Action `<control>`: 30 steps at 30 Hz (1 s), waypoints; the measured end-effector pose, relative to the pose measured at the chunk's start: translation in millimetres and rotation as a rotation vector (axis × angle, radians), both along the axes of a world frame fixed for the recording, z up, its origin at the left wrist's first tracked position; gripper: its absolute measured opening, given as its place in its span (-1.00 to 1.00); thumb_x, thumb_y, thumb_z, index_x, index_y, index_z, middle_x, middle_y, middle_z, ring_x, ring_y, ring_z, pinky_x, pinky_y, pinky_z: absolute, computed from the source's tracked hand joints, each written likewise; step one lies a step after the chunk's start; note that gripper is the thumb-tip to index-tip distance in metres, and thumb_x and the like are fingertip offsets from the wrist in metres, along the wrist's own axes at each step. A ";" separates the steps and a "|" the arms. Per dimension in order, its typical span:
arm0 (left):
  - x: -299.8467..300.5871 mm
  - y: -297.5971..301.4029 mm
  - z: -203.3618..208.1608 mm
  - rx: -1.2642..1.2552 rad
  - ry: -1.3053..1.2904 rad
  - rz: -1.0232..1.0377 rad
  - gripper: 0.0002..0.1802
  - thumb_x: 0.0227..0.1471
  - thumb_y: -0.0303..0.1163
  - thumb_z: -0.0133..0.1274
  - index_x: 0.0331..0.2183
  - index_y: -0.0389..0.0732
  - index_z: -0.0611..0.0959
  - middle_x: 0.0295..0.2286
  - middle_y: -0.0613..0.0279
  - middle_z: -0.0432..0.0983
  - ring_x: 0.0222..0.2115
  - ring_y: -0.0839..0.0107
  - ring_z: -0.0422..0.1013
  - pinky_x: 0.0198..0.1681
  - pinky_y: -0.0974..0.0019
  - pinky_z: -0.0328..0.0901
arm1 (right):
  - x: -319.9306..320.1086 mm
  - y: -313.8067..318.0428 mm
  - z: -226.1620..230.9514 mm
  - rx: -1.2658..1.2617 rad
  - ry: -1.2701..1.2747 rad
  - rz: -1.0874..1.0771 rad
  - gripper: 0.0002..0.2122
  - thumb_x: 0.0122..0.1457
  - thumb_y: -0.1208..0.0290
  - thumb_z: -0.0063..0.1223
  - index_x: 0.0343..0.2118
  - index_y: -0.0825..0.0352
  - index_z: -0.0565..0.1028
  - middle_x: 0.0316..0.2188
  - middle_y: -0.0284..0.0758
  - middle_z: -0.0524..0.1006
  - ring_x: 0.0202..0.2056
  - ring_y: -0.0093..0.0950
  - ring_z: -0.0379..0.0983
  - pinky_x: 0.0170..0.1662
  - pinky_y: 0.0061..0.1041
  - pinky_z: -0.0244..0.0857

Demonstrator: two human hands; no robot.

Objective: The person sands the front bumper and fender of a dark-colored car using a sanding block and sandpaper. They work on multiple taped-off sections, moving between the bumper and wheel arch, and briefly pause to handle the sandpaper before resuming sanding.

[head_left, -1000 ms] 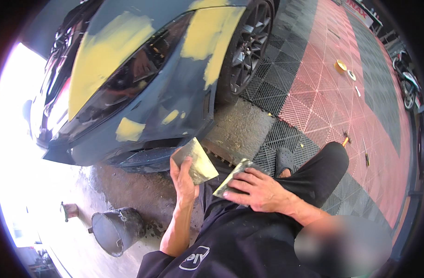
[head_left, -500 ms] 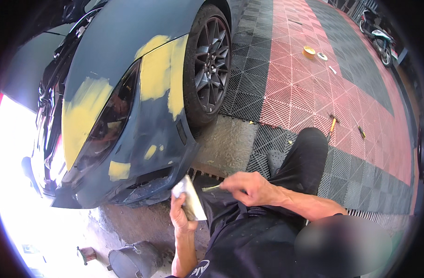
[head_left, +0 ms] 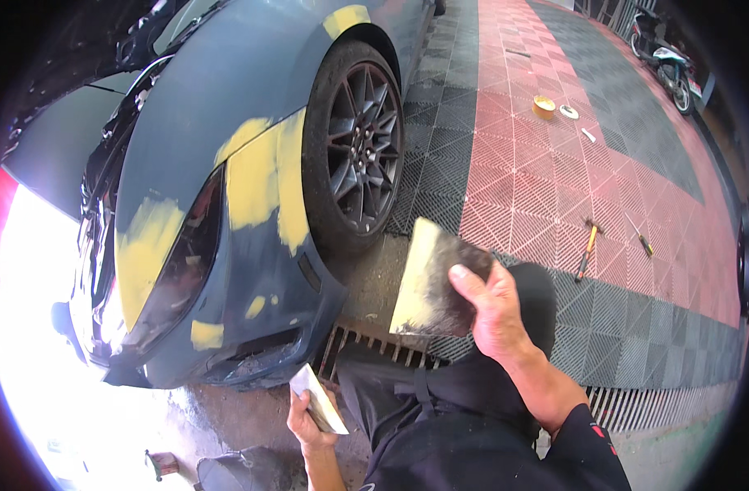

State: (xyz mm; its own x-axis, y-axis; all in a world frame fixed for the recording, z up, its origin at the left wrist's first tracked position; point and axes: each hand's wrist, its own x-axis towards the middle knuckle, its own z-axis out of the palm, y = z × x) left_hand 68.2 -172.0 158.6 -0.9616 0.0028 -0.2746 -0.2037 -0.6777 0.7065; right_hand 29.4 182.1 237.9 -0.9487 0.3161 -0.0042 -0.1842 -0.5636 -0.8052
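In front of my raised right hand [head_left: 497, 319] is a flat, roughly square putty spreader [head_left: 450, 282], dark with a band of yellow putty along its left side. My thumb lies across its face. Lower and to the left, my left hand [head_left: 307, 421] grips a thin whitish plate [head_left: 322, 399] with grey smears, held tilted below the car's bumper. Both hands are apart from the dark grey car [head_left: 252, 74]. Yellow putty patches [head_left: 260, 176] cover its fender, the area around the headlight [head_left: 186, 254], and small spots on the bumper.
The front wheel [head_left: 362, 143] stands beside the spreader. On the red and black floor tiles lie a hammer [head_left: 588, 252], a screwdriver [head_left: 643, 239], a yellow tin [head_left: 543, 107] and its round lid [head_left: 568, 112]. A grate [head_left: 383, 344] runs near my knees. A motorbike [head_left: 673, 74] stands far right.
My right hand has come up and turned, showing the spreader's broad face. My left hand with the plate sits slightly lower. The view has shifted, bringing more of the car's side into sight.
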 end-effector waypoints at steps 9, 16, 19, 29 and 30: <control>-34.5 75.5 -30.9 0.035 -0.079 0.024 -0.54 0.28 -0.31 0.12 0.18 -0.19 0.58 -0.22 0.09 0.71 -0.44 0.23 0.62 -0.47 0.19 0.60 | -57.8 83.2 32.9 -0.092 0.213 -0.253 -0.74 0.47 0.50 0.20 0.16 0.38 0.59 0.01 -0.31 0.72 -0.03 -0.57 0.67 0.13 -0.46 0.55; -132.0 133.1 44.0 -0.333 0.166 0.150 -0.43 0.37 -0.44 0.02 0.35 -0.27 0.45 0.17 0.10 0.58 0.12 0.24 0.58 0.28 0.09 0.46 | -122.5 107.4 14.0 0.498 0.241 -0.108 -0.73 0.44 0.50 0.30 0.15 0.33 0.68 -0.03 -0.38 0.72 -0.06 -0.57 0.65 0.11 -0.51 0.51; -170.6 145.3 70.7 -0.444 0.330 0.113 -0.52 0.44 -0.45 -0.01 0.31 -0.31 0.46 0.11 0.08 0.61 0.10 0.30 0.59 0.24 0.13 0.48 | -143.3 113.0 10.6 1.404 0.695 -0.207 -0.56 0.14 0.56 0.42 0.13 0.18 0.72 -0.03 -0.30 0.69 -0.01 -0.30 0.66 0.10 -0.28 0.52; -230.4 225.6 91.6 -0.987 0.660 0.146 -0.63 0.41 -0.49 0.14 0.19 -0.31 0.61 0.03 0.18 0.64 0.03 0.44 0.51 0.22 0.28 0.36 | -190.6 133.7 -16.6 1.665 0.940 0.165 -0.39 -0.04 0.47 0.35 0.18 -0.04 0.67 0.17 -0.43 0.60 0.21 -0.31 0.52 0.25 -0.14 0.38; -242.1 224.3 102.9 -1.010 0.688 0.221 -0.60 0.40 -0.50 0.12 0.21 -0.32 0.59 0.07 0.11 0.61 0.08 0.37 0.51 0.24 0.23 0.36 | -199.9 142.2 -22.8 1.653 0.963 0.173 -0.45 0.04 0.39 0.31 0.19 0.05 0.61 0.12 -0.41 0.57 0.16 -0.34 0.53 0.21 -0.16 0.39</control>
